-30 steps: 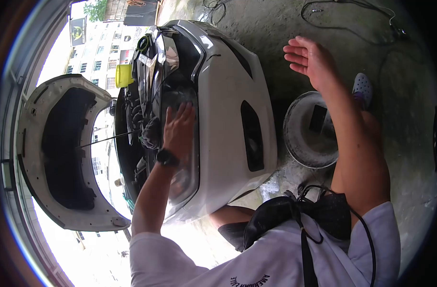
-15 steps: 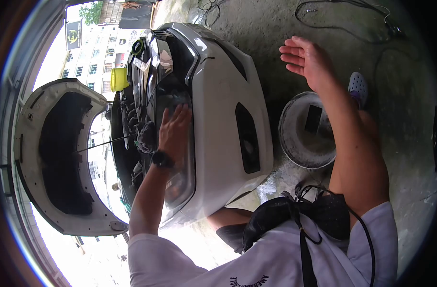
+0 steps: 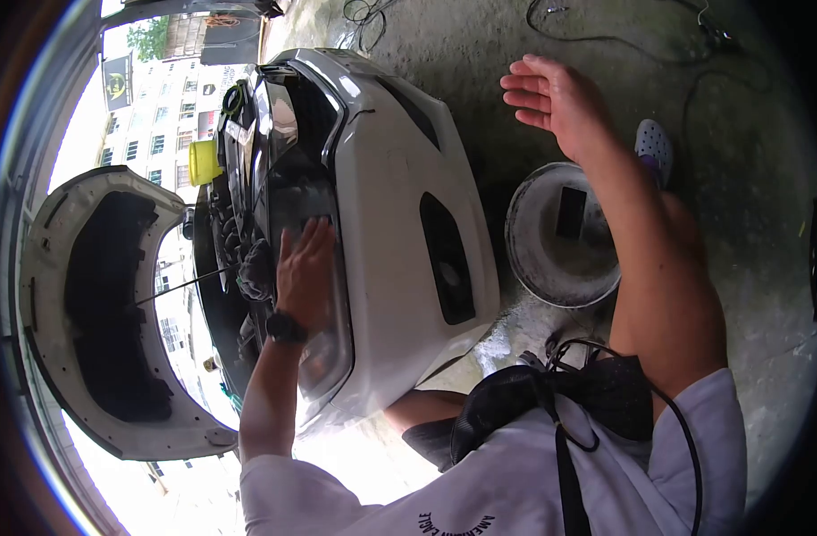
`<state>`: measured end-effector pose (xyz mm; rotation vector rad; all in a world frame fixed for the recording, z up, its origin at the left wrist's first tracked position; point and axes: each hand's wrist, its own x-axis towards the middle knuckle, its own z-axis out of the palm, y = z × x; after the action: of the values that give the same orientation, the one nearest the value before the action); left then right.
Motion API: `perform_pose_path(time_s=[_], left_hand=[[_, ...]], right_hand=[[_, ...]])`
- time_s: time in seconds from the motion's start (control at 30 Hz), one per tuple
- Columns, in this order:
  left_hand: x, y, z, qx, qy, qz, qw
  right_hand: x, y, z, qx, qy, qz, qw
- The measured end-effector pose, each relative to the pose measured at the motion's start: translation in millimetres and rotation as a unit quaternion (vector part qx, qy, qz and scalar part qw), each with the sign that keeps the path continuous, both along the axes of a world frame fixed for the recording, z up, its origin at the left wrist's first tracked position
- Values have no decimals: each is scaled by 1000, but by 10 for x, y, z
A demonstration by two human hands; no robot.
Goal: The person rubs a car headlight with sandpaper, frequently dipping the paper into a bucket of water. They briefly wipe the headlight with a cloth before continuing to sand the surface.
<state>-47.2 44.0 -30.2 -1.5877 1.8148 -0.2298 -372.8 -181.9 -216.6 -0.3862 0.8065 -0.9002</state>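
My left hand [image 3: 305,275], with a black watch [image 3: 286,327] at the wrist, lies flat on the headlight [image 3: 323,362] of a white car. Its fingers are stretched and a little apart, back of the hand toward me. Whether anything thin lies under the palm is hidden. In the air beyond a round tub [image 3: 519,263], my right hand [image 3: 556,100] is held out with fingers extended and slightly parted, palm showing. It touches nothing. A crumpled grey cloth or glove [image 3: 256,270] rests at the engine bay edge beside my left hand.
The car's hood [image 3: 46,295] stands raised on a thin prop rod [image 3: 189,282]. On the front edge sit a yellow container [image 3: 205,163] and a green ring-shaped roll [image 3: 234,101]. A dark rectangular thing [image 3: 570,213] lies in the tub. Dark hoses [image 3: 605,37] run across the wet floor.
The whole view has shifted, so the car appears further left and lower. My left hand has slid slightly over the headlight. My right hand keeps nearly the same pose.
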Motion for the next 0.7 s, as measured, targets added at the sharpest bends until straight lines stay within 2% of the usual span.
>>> perform_pose_path(time_s=[0.07, 0.17, 0.3, 0.37, 0.47, 0.63, 0.7], left_hand=[[177, -314, -125, -24, -1, -38, 999], [210, -490, -146, -21, -6, -42, 999], [120, 91, -61, -23, 1, -51, 998], [66, 373, -28, -26, 8, -22, 999], [-17, 243, -2, -20, -3, -22, 1000], [183, -455, -176, -31, 1, -36, 999], [226, -445, -205, -30, 2, -36, 999]], right_hand=[[15, 22, -29, 1, 3, -1, 1000], [57, 51, -57, 6, 6, 3, 1000], [22, 32, -3, -7, 6, 3, 1000], [-15, 15, -2, -3, 4, 2, 1000], [-4, -20, -3, -5, 0, 7, 1000], [39, 65, -39, -3, 7, 5, 1000], [29, 53, -78, -4, 2, 13, 1000]])
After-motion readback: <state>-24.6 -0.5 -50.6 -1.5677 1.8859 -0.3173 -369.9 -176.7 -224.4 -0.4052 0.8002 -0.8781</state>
